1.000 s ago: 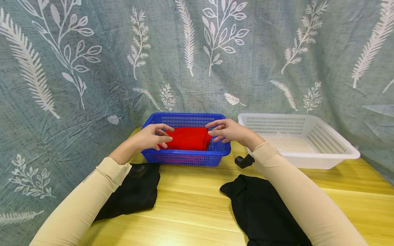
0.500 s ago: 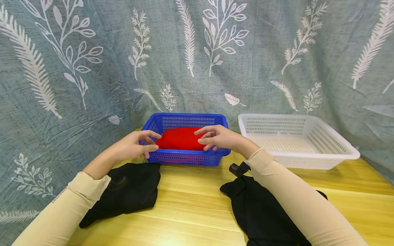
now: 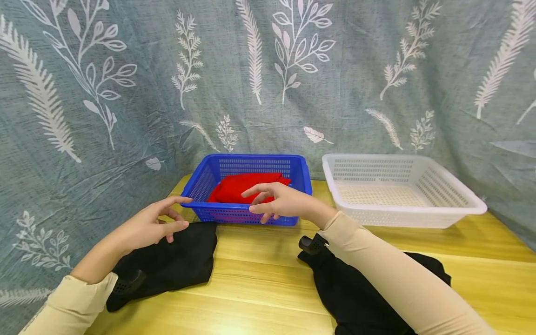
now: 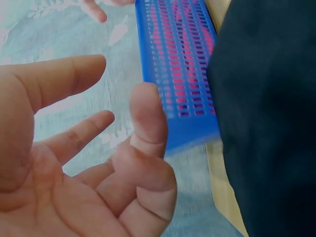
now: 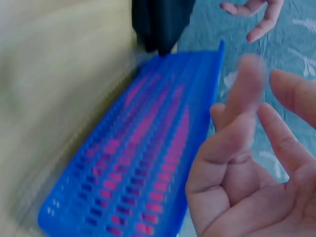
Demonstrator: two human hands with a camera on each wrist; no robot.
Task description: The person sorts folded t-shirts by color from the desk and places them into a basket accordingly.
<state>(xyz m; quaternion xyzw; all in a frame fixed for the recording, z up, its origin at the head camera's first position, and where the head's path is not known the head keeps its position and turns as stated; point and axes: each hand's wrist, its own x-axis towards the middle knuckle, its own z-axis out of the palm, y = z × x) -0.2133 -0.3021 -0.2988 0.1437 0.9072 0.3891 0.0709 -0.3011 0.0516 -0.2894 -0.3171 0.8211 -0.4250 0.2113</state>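
Note:
A folded red cloth [image 3: 236,186] lies inside the blue perforated basket [image 3: 251,215] at the back of the table. My left hand [image 3: 146,225], fingers loosely bent and holding nothing, hovers by the basket's front left corner, above a black cloth [image 3: 188,265]. In front of the basket's right half is my right hand [image 3: 278,202], also holding nothing, its fingers relaxed and covering part of the rim. Through the basket's slots the red cloth shows in the left wrist view. The right wrist view has the blue basket's wall [image 5: 143,148] beside the hand.
A white perforated basket [image 3: 402,218] stands at the back right. Another black cloth [image 3: 347,288] lies at the front right, partly under my right forearm. Behind the wooden table [image 3: 259,279] hangs a grey-green curtain [image 3: 268,125] with white leaf prints.
Both hands have drawn back from over the blue basket toward me, the left one also moving left and down. The red cloth stays in the basket.

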